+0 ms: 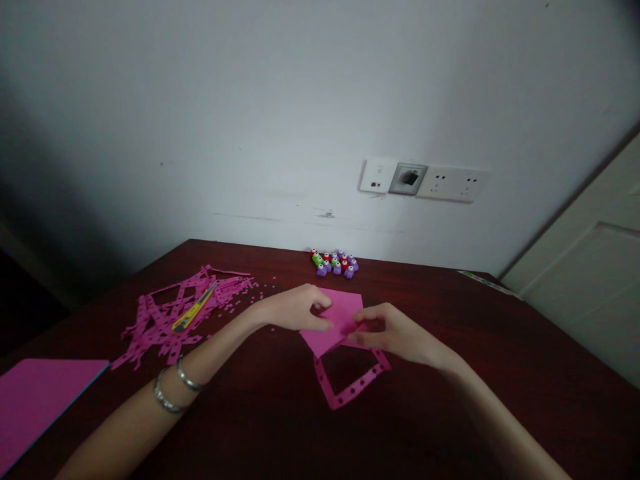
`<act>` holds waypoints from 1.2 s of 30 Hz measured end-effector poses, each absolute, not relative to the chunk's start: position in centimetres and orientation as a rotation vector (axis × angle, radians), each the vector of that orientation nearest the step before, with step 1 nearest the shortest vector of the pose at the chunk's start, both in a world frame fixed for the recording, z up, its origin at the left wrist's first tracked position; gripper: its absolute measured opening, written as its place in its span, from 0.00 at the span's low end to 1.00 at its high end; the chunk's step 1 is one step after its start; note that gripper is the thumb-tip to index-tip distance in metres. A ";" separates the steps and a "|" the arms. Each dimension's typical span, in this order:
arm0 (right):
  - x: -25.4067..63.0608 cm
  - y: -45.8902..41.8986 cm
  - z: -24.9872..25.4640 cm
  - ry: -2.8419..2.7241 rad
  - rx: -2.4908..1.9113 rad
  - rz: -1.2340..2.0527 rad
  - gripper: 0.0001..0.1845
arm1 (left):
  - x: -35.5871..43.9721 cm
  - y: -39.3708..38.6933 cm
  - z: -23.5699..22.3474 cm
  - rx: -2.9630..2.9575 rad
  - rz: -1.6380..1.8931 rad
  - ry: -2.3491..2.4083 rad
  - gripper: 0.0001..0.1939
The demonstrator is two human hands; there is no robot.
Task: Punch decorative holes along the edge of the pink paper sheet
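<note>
A square of pink paper is held between my two hands above the middle of the table. My left hand grips its left side, thumb below and fingers curled. At the right edge my right hand pinches the paper between thumb and fingertips. Beneath the square, a pink paper strip frame with small punched holes hangs or lies toward me. Whether it is joined to the square I cannot tell. Two silver bangles circle my left wrist.
Pink paper scraps and tiny punched bits lie at left, with a yellow utility knife on top. Pink sheets lie front left. Several small coloured craft punches stand by the wall below the sockets.
</note>
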State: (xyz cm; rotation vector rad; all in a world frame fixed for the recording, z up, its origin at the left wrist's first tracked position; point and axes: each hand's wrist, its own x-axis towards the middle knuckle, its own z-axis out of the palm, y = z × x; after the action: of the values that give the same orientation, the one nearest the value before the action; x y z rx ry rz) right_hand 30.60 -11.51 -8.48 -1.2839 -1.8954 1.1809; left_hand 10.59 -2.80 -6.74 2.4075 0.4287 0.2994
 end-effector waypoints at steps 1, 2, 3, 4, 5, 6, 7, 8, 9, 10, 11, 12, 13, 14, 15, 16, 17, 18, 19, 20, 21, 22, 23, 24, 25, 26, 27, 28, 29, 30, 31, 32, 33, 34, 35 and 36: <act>30.9 -11.5 -8.4 -1.892 -1.269 1.205 0.12 | 10.4 -2.6 -6.6 2.375 0.295 0.420 0.19; 31.2 -11.4 -8.4 -1.882 -1.262 1.211 0.12 | 10.2 -2.4 -6.5 2.336 0.281 0.410 0.19; 31.4 -11.4 -8.2 -1.874 -1.263 1.196 0.11 | 10.1 -2.1 -6.4 2.295 0.259 0.399 0.19; 31.7 -11.4 -8.1 -1.875 -1.274 1.162 0.11 | 9.9 -1.9 -6.4 2.255 0.235 0.389 0.19; 31.8 -11.4 -7.9 -1.879 -1.288 1.122 0.11 | 9.8 -1.7 -6.4 2.218 0.212 0.379 0.18; 31.9 -11.4 -7.6 -1.885 -1.302 1.087 0.11 | 9.8 -1.6 -6.5 2.185 0.190 0.373 0.17; 32.0 -11.5 -7.4 -1.892 -1.311 1.063 0.11 | 9.7 -1.5 -6.6 2.153 0.171 0.367 0.15; 32.0 -11.6 -7.2 -1.900 -1.310 1.053 0.11 | 9.7 -1.5 -6.6 2.121 0.156 0.361 0.14; 31.9 -11.7 -7.0 -1.906 -1.301 1.054 0.10 | 9.8 -1.5 -6.7 2.086 0.144 0.354 0.12; 31.9 -11.8 -6.8 -1.912 -1.289 1.063 0.10 | 9.8 -1.5 -6.7 2.046 0.135 0.344 0.11; 31.8 -11.9 -6.7 -1.918 -1.281 1.076 0.10 | 9.9 -1.6 -6.7 2.000 0.132 0.332 0.10; 31.8 -11.9 -6.7 -1.920 -1.278 1.088 0.11 | 10.0 -1.8 -6.8 1.953 0.139 0.318 0.09; 31.7 -12.0 -6.7 -1.921 -1.277 1.101 0.11 | 10.2 -1.9 -6.8 1.908 0.155 0.307 0.10; 31.7 -12.0 -6.8 -1.924 -1.279 1.117 0.11 | 10.4 -2.1 -6.8 1.873 0.180 0.300 0.12; 31.6 -12.0 -6.8 -1.928 -1.280 1.135 0.11 | 10.6 -2.3 -6.9 1.857 0.211 0.301 0.13; 31.6 -12.0 -6.9 -1.932 -1.278 1.155 0.11 | 10.8 -2.4 -7.1 1.863 0.246 0.309 0.14; 31.6 -12.0 -7.0 -1.934 -1.275 1.174 0.11 | 11.0 -2.6 -7.3 1.887 0.279 0.320 0.14; 31.6 -12.0 -7.1 -1.935 -1.270 1.193 0.11 | 11.2 -2.7 -7.5 1.919 0.305 0.331 0.13; 31.6 -12.0 -7.1 -1.935 -1.266 1.210 0.11 | 11.4 -2.7 -7.7 1.949 0.324 0.340 0.12; 31.5 -12.0 -7.2 -1.932 -1.257 1.231 0.11 | 11.6 -2.8 -8.0 1.973 0.336 0.349 0.11; 31.5 -12.0 -7.2 -1.926 -1.240 1.259 0.11 | 11.7 -2.8 -8.2 1.985 0.342 0.356 0.11; 31.5 -12.0 -7.2 -1.915 -1.220 1.293 0.10 | 11.8 -2.9 -8.3 1.989 0.346 0.364 0.10; 31.4 -12.0 -7.3 -1.902 -1.200 1.326 0.10 | 11.9 -2.9 -8.4 1.990 0.350 0.373 0.10; 31.4 -12.0 -7.3 -1.888 -1.185 1.354 0.10 | 11.9 -2.9 -8.5 1.993 0.356 0.383 0.09; 31.4 -12.0 -7.4 -1.874 -1.178 1.369 0.10 | 11.9 -3.0 -8.5 1.997 0.360 0.391 0.09; 31.3 -12.0 -7.4 -1.864 -1.179 1.370 0.11 | 11.9 -3.0 -8.4 2.001 0.361 0.397 0.09; 31.3 -12.0 -7.4 -1.860 -1.183 1.355 0.11 | 11.9 -3.0 -8.3 2.005 0.359 0.400 0.08; 31.2 -11.9 -7.4 -1.865 -1.186 1.330 0.12 | 11.9 -3.1 -8.2 2.010 0.356 0.401 0.08; 31.2 -11.9 -7.4 -1.874 -1.189 1.297 0.13 | 11.9 -3.1 -8.1 2.014 0.352 0.399 0.08; 31.2 -11.9 -7.3 -1.885 -1.193 1.257 0.13 | 11.8 -3.1 -8.0 2.016 0.348 0.395 0.08; 31.2 -11.8 -7.3 -1.899 -1.201 1.218 0.14 | 11.8 -3.1 -7.9 2.014 0.346 0.388 0.08; 31.2 -11.8 -7.3 -1.911 -1.209 1.184 0.14 | 11.8 -3.1 -7.9 2.008 0.342 0.378 0.08; 31.3 -11.8 -7.3 -1.918 -1.213 1.158 0.14 | 11.8 -3.1 -7.9 1.998 0.333 0.366 0.08; 31.2 -11.8 -7.3 -1.924 -1.209 1.148 0.14 | 11.8 -3.1 -8.0 1.984 0.319 0.356 0.08; 31.2 -11.8 -7.4 -1.926 -1.192 1.155 0.14 | 11.8 -3.0 -8.0 1.970 0.303 0.346 0.09; 31.1 -11.8 -7.4 -1.924 -1.169 1.176 0.14 | 11.7 -3.0 -8.1 1.957 0.284 0.338 0.09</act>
State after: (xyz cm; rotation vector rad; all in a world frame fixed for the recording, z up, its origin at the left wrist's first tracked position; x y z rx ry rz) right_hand 31.12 -11.78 -7.37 -1.1687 -1.9240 1.1763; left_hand 11.74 -3.02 -8.13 1.9574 0.3376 0.2841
